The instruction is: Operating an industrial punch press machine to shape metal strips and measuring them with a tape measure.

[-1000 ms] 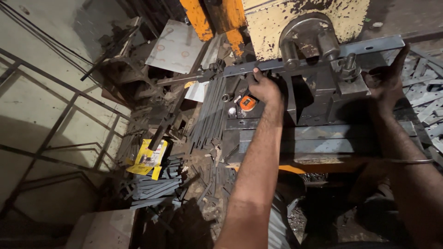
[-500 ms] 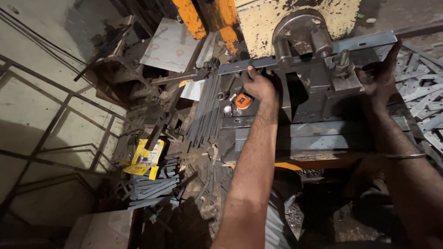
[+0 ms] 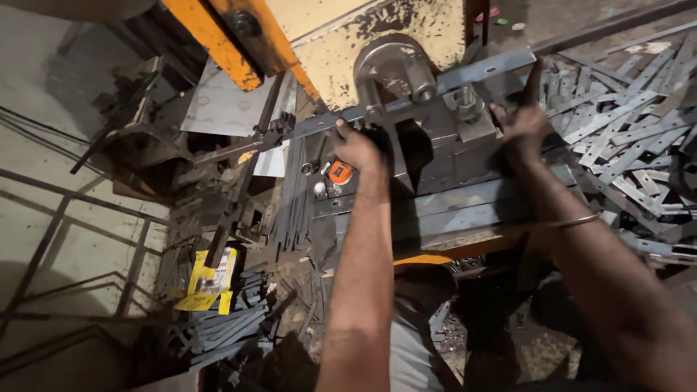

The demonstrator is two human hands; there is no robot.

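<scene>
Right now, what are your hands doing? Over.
Left hand grips the flat bar. Right hand holds its other end. Bar lies across the press. Cut strips piled right.

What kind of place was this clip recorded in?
Most likely a small metal-fabrication workshop. Both hands, left hand and right hand, hold a long flat steel strip across a heavy yellow press machine, and a pile of cut metal strips lies to the right.
</scene>
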